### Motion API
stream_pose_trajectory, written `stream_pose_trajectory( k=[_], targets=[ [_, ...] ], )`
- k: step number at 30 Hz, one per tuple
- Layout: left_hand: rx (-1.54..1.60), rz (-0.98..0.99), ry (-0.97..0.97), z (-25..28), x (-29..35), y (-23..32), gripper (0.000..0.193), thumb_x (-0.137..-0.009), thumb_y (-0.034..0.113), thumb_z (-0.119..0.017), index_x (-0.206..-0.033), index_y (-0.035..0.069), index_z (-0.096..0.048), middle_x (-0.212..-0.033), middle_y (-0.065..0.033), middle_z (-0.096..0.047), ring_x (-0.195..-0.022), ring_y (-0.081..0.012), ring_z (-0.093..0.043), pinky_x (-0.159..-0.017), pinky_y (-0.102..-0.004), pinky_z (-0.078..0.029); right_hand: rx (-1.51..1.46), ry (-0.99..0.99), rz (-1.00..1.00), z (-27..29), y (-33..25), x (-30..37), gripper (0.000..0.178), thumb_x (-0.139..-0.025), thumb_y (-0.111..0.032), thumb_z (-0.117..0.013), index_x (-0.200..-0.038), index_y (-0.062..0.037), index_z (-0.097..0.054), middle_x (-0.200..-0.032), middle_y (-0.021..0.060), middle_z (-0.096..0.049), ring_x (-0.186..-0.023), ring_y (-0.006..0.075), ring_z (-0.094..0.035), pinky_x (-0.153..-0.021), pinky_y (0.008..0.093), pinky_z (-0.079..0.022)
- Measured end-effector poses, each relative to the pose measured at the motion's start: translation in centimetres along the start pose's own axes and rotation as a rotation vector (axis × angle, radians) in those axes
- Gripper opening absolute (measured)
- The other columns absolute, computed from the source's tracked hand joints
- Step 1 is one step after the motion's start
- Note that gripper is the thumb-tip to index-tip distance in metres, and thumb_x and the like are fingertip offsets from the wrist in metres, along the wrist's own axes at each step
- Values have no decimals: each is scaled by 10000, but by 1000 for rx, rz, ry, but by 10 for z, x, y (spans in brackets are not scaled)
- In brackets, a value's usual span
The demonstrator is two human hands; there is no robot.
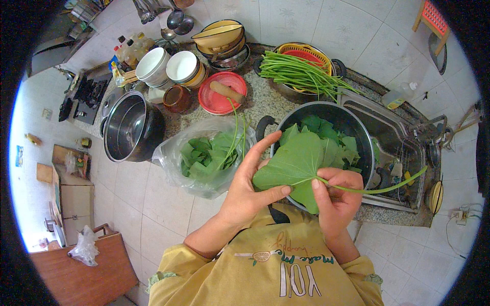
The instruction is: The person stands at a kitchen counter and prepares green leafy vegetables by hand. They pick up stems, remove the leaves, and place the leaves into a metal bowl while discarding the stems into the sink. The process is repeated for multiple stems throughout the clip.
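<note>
Over a dark two-handled pot (368, 133), my left hand (244, 198) holds a broad green leaf (288, 160), its thumb across the front and its fingers behind. My right hand (341, 201) pinches the leaf's long stem (390, 188) close to where it joins the blade; the stem's free end points right. Loose green leaves (319, 125) fill part of the pot below. Left of my left hand, a clear plastic bag (171, 145) holds more leaves (196, 159), with long stems sticking up from it.
A bundle of green stems (301, 71) lies across a basket at the back. The metal sink (413, 196) is at the right. An empty black pot (109, 132) stands left, near white bowls (152, 64), a brown jar (177, 99) and a red basket (204, 99).
</note>
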State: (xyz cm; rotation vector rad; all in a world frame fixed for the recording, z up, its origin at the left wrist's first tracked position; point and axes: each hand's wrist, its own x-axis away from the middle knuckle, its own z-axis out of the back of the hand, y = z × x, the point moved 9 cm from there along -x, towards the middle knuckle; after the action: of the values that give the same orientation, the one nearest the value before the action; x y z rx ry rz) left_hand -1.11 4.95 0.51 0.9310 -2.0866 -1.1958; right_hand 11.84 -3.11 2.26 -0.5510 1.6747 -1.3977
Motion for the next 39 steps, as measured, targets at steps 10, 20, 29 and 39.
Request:
stream_pose_trajectory(
  k=[10,20,29,39],
  targets=[
    [215,29,28,4,-1,-10,739,-635,-108,-634,-1286,43,-319,-1194,-71,-444,-1033,-152,-481,-851,-265,-408,-22,-6,65,-2,-5,2,280,-680,86,-635,-859,-41,-462,-858,134,-583,-763,191,-583,-677,278,-470],
    [348,125,13,1,3,-13,704,-589,-156,-472,-1258,23,-343,-1120,-83,-492,-1027,-161,-492,-841,-252,-403,44,4,34,-2,-5,1,248,-682,86,-625,-836,-41,-479,-854,116,-568,-787,193,-572,-692,282,-462],
    [277,115,-29,-1,2,-14,643,-648,-118,-555,-1244,18,-356,-1155,-73,-455,-1040,-145,-476,-858,-257,-395,25,102,-124,10,8,-5,194,-701,43,-625,-801,-40,-481,-827,92,-546,-732,146,-535,-646,237,-431],
    [-67,-5,98,10,-2,-10,609,-702,-72,-618,-1244,33,-359,-1047,-91,-540,-913,-140,-545,-792,-250,-442,-6,-19,-237,-1,18,-2,203,-704,27,-637,-867,-20,-524,-863,69,-526,-740,95,-531,-620,213,-434]
  ],
)
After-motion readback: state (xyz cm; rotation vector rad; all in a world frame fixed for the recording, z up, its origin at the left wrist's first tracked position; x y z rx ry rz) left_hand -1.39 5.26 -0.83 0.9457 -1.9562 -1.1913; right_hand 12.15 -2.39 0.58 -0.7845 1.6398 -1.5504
